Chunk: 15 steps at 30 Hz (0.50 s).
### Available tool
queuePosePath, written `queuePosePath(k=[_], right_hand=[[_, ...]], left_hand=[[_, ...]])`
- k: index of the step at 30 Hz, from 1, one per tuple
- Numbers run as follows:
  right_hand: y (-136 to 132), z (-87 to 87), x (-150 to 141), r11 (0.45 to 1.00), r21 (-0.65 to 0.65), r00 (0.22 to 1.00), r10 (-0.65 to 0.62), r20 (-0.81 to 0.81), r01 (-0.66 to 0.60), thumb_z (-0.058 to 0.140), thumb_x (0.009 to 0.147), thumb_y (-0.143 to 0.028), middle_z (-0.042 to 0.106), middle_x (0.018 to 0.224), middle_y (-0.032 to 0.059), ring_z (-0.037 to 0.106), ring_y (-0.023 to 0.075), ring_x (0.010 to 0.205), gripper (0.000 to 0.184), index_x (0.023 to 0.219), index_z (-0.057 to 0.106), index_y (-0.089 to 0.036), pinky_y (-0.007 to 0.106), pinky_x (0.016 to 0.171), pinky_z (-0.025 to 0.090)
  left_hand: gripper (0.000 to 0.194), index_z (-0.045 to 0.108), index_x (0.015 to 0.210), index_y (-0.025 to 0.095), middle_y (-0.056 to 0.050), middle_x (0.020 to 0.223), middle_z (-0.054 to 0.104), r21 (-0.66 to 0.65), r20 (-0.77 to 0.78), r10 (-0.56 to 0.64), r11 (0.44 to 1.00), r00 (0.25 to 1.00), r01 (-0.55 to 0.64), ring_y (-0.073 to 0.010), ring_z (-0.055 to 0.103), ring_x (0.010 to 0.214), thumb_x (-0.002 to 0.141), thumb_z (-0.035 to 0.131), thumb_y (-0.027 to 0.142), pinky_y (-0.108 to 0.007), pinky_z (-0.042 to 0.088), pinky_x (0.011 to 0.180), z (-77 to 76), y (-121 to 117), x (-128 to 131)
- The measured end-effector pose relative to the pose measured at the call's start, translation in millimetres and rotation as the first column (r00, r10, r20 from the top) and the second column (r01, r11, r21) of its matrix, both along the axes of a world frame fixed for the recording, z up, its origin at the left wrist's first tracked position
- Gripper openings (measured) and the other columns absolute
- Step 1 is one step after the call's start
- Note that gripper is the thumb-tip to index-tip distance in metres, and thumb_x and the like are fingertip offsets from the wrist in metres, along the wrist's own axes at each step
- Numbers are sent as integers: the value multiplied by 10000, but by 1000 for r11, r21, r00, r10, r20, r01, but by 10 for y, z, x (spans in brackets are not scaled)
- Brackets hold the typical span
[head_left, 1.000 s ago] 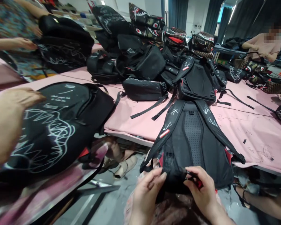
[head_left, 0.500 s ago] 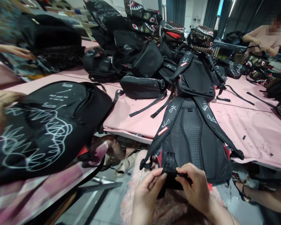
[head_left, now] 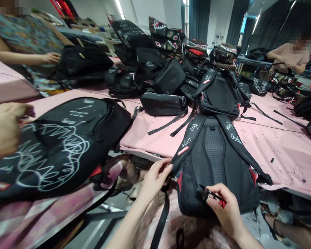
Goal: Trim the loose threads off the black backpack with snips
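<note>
A black backpack (head_left: 217,166) lies back side up over the near edge of the pink table (head_left: 282,145), its mesh panel and printed shoulder straps facing me. My left hand (head_left: 155,176) pinches the lower end of its left shoulder strap (head_left: 186,147), and a loose black webbing tail hangs down from there. My right hand (head_left: 223,205) rests against the bag's bottom and holds a small black and red tool (head_left: 212,195), maybe thread snips.
A big black backpack (head_left: 59,145) with white scribble print lies on the left, another person's hand (head_left: 5,128) on it. Several black and shark-print bags (head_left: 166,52) are piled at the back. A person in a patterned top (head_left: 23,45) works at the far left, another sits far right.
My left hand left the bag's bottom edge and moved up and left to the shoulder strap's end. My right hand stayed low with the tool. The view shifted slightly.
</note>
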State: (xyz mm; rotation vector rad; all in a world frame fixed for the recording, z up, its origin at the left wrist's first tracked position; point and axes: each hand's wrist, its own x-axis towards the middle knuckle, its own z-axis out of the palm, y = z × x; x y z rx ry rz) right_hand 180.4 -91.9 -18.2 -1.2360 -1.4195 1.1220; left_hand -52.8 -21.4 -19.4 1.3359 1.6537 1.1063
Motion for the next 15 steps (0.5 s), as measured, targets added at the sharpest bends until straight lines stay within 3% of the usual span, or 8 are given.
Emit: queuePosePath(k=[2, 5, 9, 11, 13, 15], right_hand=[[34, -56, -2, 995, -93, 998, -28, -58, 23, 600, 752, -223, 620, 739, 10, 571, 126, 657, 135, 884, 598, -192, 201, 583, 448], [63, -98, 30, 993, -112, 992, -43, -123, 29, 612, 752, -268, 643, 817, 40, 596, 153, 748, 178, 907, 595, -182, 221, 644, 470], [67, -100, 98, 993, -108, 989, -62, -136, 47, 624, 758, -313, 647, 883, 66, 606, 179, 821, 220, 923, 595, -170, 253, 709, 484], [84, -101, 108, 994, -96, 987, -74, -143, 61, 622, 762, -332, 648, 881, 70, 610, 185, 818, 230, 921, 595, -168, 269, 716, 490], [121, -109, 94, 995, -83, 988, -67, -142, 56, 622, 763, -345, 646, 873, 64, 612, 183, 807, 240, 927, 593, -172, 273, 710, 494], [171, -127, 59, 997, -76, 990, -44, -133, 34, 623, 761, -352, 644, 865, 57, 610, 180, 802, 243, 926, 592, -176, 277, 712, 496]], left_hand=[[568, 598, 1027, 140, -134, 1111, 597, -21, -19, 15, 1000, 1000, -15, -303, 513, 1064, 572, 638, 477, -450, 363, 950, -144, 332, 9], [661, 567, 1076, 119, -133, 1060, 626, -41, 46, -45, 998, 998, 47, -300, 557, 1000, 520, 685, 457, -440, 409, 903, -224, 613, 99], [468, 631, 898, 126, -63, 766, 661, -81, 207, -136, 985, 969, 155, -203, 610, 687, 640, 603, 516, -326, 495, 640, -73, 479, 206], [448, 634, 848, 126, -12, 593, 600, -128, 396, -112, 976, 911, 176, -128, 527, 481, 678, 571, 535, -253, 439, 474, -3, 335, 184], [453, 627, 889, 128, 9, 571, 583, -135, 511, -69, 978, 857, 160, -94, 476, 432, 672, 594, 525, -218, 397, 432, 8, 255, 87], [464, 629, 920, 130, -21, 677, 644, -60, 373, -84, 992, 924, 114, -119, 547, 531, 671, 598, 521, -228, 441, 504, -50, 274, -69]])
